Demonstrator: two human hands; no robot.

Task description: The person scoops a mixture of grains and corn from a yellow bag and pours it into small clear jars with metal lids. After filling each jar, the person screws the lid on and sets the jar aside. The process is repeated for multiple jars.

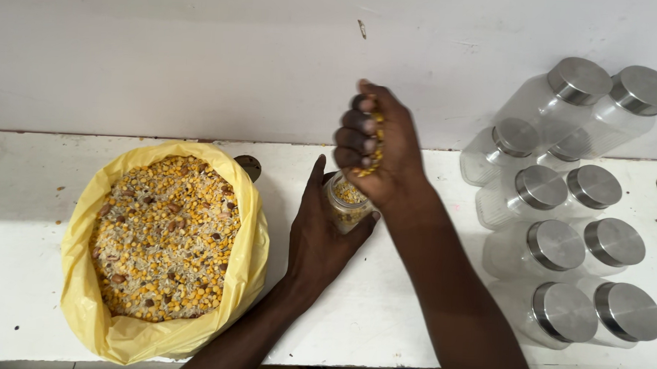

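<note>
On the white desk, near its middle and just in front of the wall, stands a small clear jar, partly filled with yellow split pulses. Its long axis runs vertical, so seen from above the open mouth points straight up toward the camera and the body shows foreshortened beneath the rim. The left hand wraps around the jar from the near-left side, thumb on one flank and fingers on the other, its grip clasped about the glass wall and holding it upright. The right hand hangs directly above the mouth, its grip curled into a loose fist clenched on a handful of yellow grains, which show between the bent fingers and trail down toward the opening. To the left, well apart from the jar, sits an open yellow plastic bag with its rim rolled back, full of a mix of rice, yellow pulses and brown nuts. To the right a cluster of empty clear jars with silver lids stands together, some upright and two leaning against the wall.
</note>
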